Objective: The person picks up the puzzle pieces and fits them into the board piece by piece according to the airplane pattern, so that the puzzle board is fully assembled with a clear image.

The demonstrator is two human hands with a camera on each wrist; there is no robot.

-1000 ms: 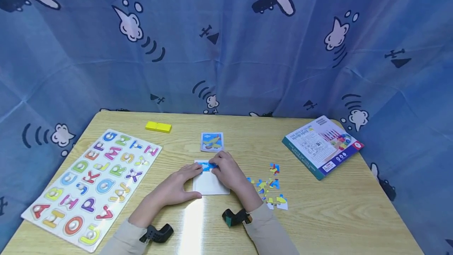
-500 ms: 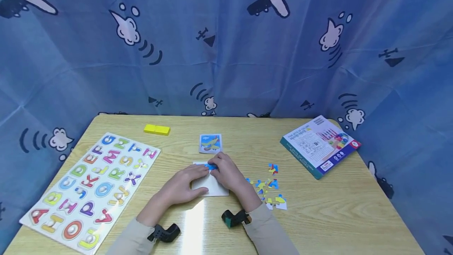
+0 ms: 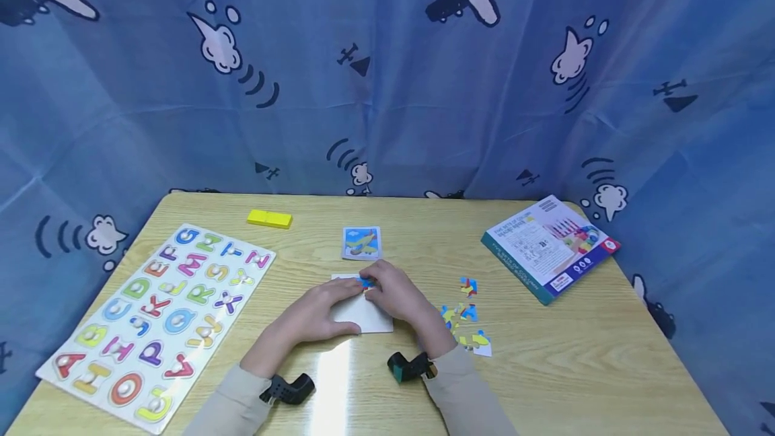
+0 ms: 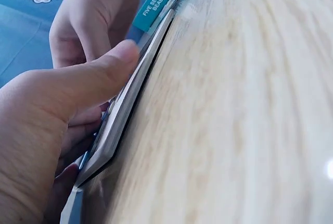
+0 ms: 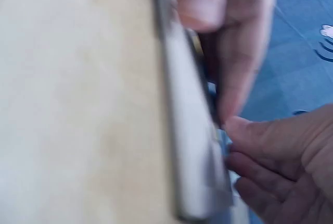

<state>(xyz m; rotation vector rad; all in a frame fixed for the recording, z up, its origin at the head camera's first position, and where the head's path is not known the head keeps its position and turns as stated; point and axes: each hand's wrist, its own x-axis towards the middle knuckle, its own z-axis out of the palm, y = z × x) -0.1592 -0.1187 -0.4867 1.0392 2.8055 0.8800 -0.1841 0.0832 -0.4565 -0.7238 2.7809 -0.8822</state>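
Note:
A small white puzzle board (image 3: 377, 322) lies on the table between both hands, its thin edge showing in the left wrist view. My left hand (image 3: 319, 310) rests across its left side, fingers along the far part and thumb (image 4: 106, 73) by the near edge. At the board's far side, the thumb and fingers of my right hand (image 3: 396, 291) pinch a blue and red puzzle piece (image 3: 366, 283), mostly hidden by the fingertips. In the right wrist view both hands' fingertips meet close over the board. Behind it lies a card with a yellow plane picture (image 3: 362, 243).
Loose puzzle pieces (image 3: 468, 313) lie right of the board, some hidden behind the right forearm. A large alphabet peg board (image 3: 202, 258) fills the left side. A yellow block (image 3: 269, 219) sits at the back left, a boxed bead set (image 3: 549, 247) at the back right.
My left hand has slid right over the board, covering the blue pieces along its far edge. The right hand stays at the far side, its forearm shifted slightly right; red now shows at its fingertips.

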